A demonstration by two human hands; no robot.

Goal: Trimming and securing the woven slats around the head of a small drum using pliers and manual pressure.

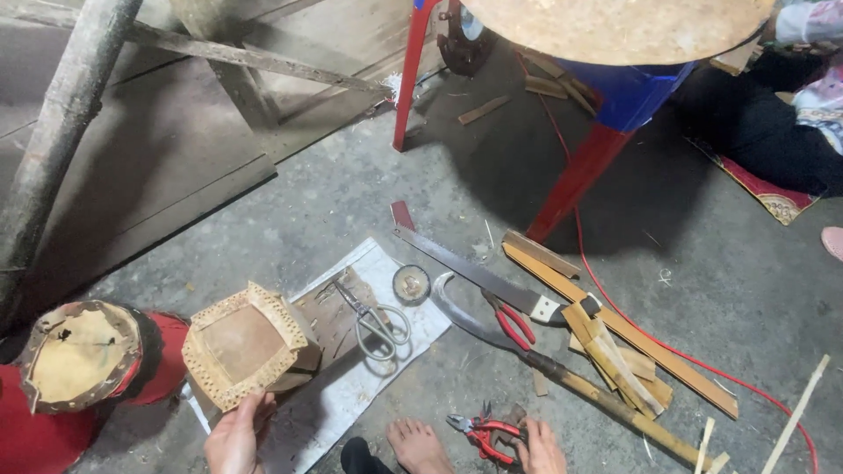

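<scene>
Drum frame: Your left hand [235,436] grips the near rim of a small drum [248,345] with a brown skin and a pale, perforated border. It rests tilted on a white sheet [351,386], just right of the red drums [83,364].
Handling, drum: It looks light and hollow. The skin is probably taut and easy to puncture, and the border edge looks rough. Hold it by the rim, as you do now, not by the membrane.
Left fingers: Curled over the lower rim, thumb on the outer face. Closed on the drum.
Scissors: Grey scissors [376,320] and a small round tin [411,283] lie on the sheet, apart from both hands.
Pliers, near: Your right hand [537,448] grasps red-handled pliers [481,430] at floor level, beside your bare foot [420,446].
Handling, pliers: Steel, stiff, fairly heavy for their size. The sleeved handles should give a sure grip. Hold well back from the nose.
Right fingers: Wrapped about the handles. Whether the nose is parted, you cannot tell.
Floor, right: A saw [474,272], a curved blade [474,325], a second pair of red pliers [509,320] and bamboo strips [615,351] lie well clear.
</scene>
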